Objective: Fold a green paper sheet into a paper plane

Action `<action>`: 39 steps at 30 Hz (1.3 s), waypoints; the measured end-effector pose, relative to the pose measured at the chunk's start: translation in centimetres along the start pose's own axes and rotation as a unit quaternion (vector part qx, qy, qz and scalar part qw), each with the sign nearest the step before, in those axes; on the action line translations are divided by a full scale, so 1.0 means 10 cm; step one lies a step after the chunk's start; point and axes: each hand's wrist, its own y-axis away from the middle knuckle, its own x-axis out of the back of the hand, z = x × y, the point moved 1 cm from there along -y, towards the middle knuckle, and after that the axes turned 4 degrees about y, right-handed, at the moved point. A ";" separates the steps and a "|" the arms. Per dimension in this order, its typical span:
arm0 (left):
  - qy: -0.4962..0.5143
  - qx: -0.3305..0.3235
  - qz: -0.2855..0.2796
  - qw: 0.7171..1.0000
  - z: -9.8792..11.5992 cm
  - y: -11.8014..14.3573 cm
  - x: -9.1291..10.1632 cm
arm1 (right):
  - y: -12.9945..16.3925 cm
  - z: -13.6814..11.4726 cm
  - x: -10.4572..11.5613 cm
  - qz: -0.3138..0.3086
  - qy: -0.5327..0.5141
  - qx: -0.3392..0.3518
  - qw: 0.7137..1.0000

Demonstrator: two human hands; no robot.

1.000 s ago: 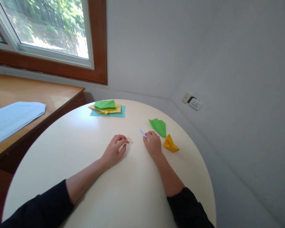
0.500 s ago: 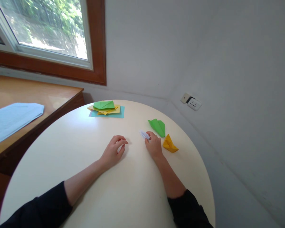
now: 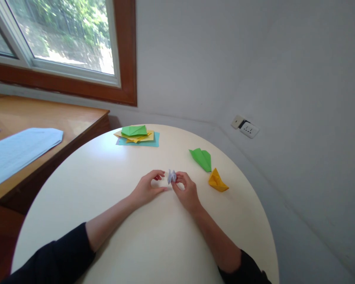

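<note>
Over the middle of the round white table (image 3: 154,240), my right hand (image 3: 187,192) pinches a small folded white paper figure (image 3: 171,176) between thumb and fingers. Its exact shape is too small to make out. My left hand (image 3: 149,187) is just left of the figure, thumb and fingers apart, holding nothing. Beyond my right hand lies a green folded paper plane (image 3: 202,159). Beside it, nearer to me, a yellow-orange paper boat (image 3: 217,181) sits on the tabletop.
Near the table's far edge is a pile of coloured paper, with a green folded piece (image 3: 134,130) on top and a blue sheet (image 3: 156,139) beneath. A wooden desk (image 3: 77,114) on the left bears a pale blue cloth-like sheet (image 3: 26,152). A wall socket (image 3: 249,129) is at right.
My right hand has brought the white paper figure left and nearer to me. My left hand has shifted toward it and its fingers have spread. The view has turned slightly left.
</note>
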 end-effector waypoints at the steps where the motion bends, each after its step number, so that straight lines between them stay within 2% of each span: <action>1: 0.011 0.001 -0.008 1.000 0.01 0.00 0.00 | 0.02 -0.03 -0.02 -0.011 -0.009 0.005 1.000; 7: 0.022 -0.027 -0.015 0.999 0.01 0.02 -0.01 | 0.05 -0.02 -0.03 -0.050 -0.024 0.014 0.998; 13: 0.014 -0.050 -0.014 0.999 0.03 -0.02 -0.06 | 0.05 -0.03 0.02 -0.057 -0.013 0.015 0.998; 17: -0.003 -0.047 -0.016 0.999 0.06 -0.14 -0.22 | 0.04 0.00 0.20 -0.057 0.024 0.012 0.998; 22: -0.008 -0.045 -0.027 0.999 0.05 -0.39 -0.57 | 0.04 0.22 0.52 -0.034 0.050 -0.029 0.998; 27: 0.045 -0.004 -0.025 0.999 0.07 -0.58 -0.87 | 0.06 0.42 0.66 -0.002 0.039 -0.076 0.996; 33: 0.121 0.027 -0.006 0.992 0.15 -0.65 -0.96 | 0.08 0.39 0.69 0.022 0.116 -0.052 0.992; 39: 0.134 0.034 -0.020 0.990 0.20 -0.63 -0.97 | 0.08 0.30 0.78 0.047 0.149 -0.017 0.987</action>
